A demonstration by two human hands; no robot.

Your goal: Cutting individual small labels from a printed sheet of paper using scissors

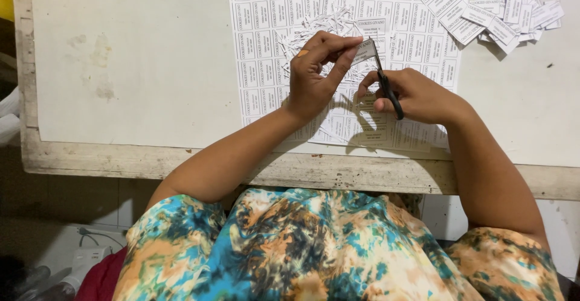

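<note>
Small paper label point(364, 51) pinched by left hand point(314, 74), scissors point(386, 86) gripped in right hand point(417, 96).
Above the printed sheets point(266, 65) near the surface's point(133, 65) far edge, the label seems light, thin and floppy; best held by its edge.

two hands point(314, 74), one scissors point(386, 86) — one label pile point(513, 11)

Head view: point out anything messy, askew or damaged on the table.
Thin white paper trimmings lie scattered over the printed label sheets just beyond the hands. A loose heap of cut labels sits jumbled at the top right, and the table's front edge looks worn and stained.
</note>
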